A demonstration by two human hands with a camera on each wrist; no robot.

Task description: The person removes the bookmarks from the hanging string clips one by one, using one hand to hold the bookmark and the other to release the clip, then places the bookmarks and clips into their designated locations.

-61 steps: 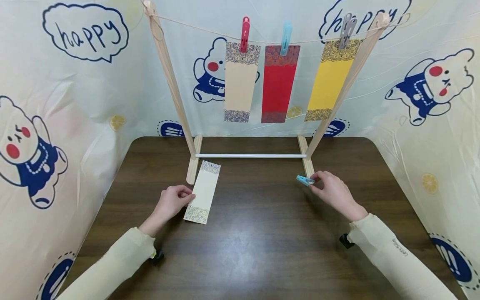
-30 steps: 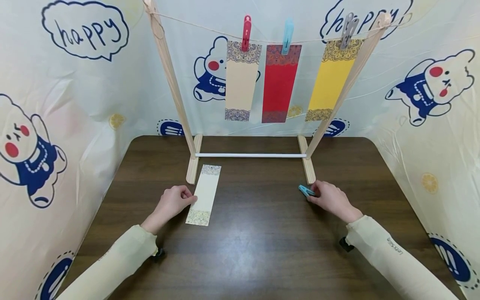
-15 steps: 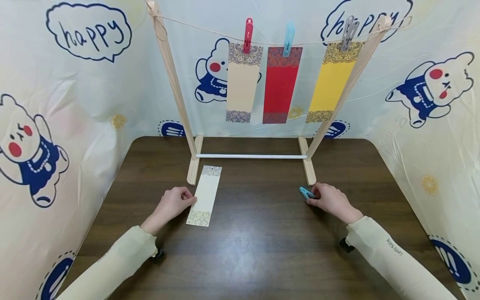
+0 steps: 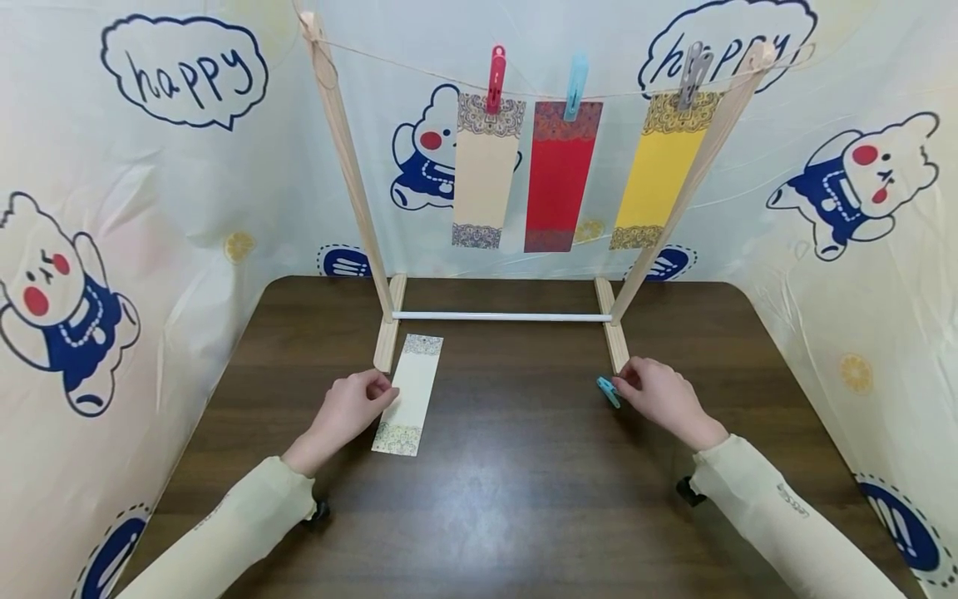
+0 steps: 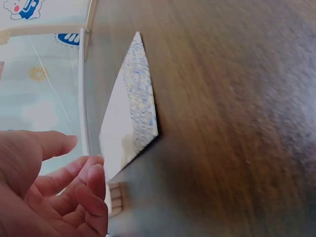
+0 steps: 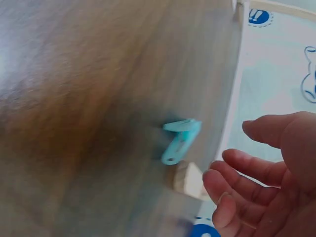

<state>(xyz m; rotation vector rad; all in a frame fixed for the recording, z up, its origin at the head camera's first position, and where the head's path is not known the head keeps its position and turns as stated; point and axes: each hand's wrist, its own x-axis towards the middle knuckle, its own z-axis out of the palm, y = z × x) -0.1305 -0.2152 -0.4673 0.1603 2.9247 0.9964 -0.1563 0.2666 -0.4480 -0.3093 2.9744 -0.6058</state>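
A cream paper card (image 4: pixel 410 391) with lacy patterned ends lies on the table, left of the middle. My left hand (image 4: pixel 348 412) is at its left edge; in the left wrist view the thumb stands apart from the loosely bent fingers (image 5: pixel 94 175), with nothing between them. A light blue clothespin (image 4: pixel 609 392) lies on the table before the rack's right foot. My right hand (image 4: pixel 666 399) is just right of it, and the right wrist view shows a gap between its thumb and fingers (image 6: pixel 232 185), the clothespin (image 6: pixel 180 140) lying free beyond the fingertips.
Behind the hands stands a wooden rack (image 4: pixel 348 166) with a string (image 4: pixel 419 65) and a white crossbar (image 4: pixel 501 316). Clothespins hold a beige card (image 4: pixel 482 179), a red card (image 4: pixel 561 183) and a yellow card (image 4: pixel 662 175) on the string. A printed curtain (image 4: pixel 180 191) surrounds the table (image 4: pixel 486 499).
My right hand has brought the blue clothespin down to the table and let go of it. The cream card has been set down slightly nearer and my left fingers have released it.
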